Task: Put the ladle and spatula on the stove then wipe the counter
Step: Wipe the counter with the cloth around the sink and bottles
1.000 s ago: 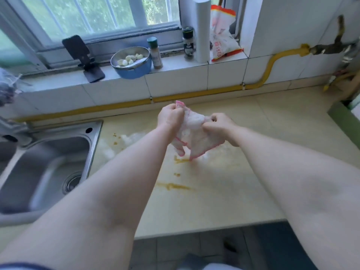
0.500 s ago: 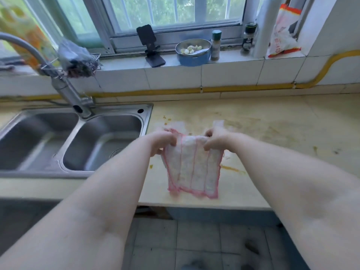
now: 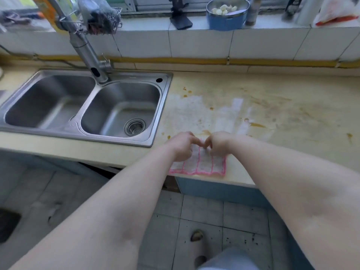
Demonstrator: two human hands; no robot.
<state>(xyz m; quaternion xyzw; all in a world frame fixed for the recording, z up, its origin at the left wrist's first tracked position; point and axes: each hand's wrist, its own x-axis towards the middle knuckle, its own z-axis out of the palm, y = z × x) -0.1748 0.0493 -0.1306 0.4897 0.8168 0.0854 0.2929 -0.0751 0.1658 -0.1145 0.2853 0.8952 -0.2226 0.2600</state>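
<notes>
A white cloth with pink stripes and a pink edge [image 3: 204, 165] lies spread flat on the beige counter [image 3: 282, 121], at its front edge just right of the sink. My left hand [image 3: 182, 146] and my right hand [image 3: 218, 143] rest side by side on the cloth's far part, fingers curled onto it. The counter carries orange-brown stains and a paler wet patch [image 3: 194, 108] behind the cloth. No ladle, spatula or stove is in view.
A steel double sink [image 3: 83, 106] with a tall faucet [image 3: 85, 53] lies to the left. On the tiled sill stand a blue bowl of garlic [image 3: 226, 14], a phone stand [image 3: 180, 19] and bottles. A yellow pipe [image 3: 233, 61] runs along the wall. Tiled floor lies below.
The cloth went from bunched in both hands above the counter, to held up unfolded, to laid flat at the counter's front edge. My view swung left toward the sink.
</notes>
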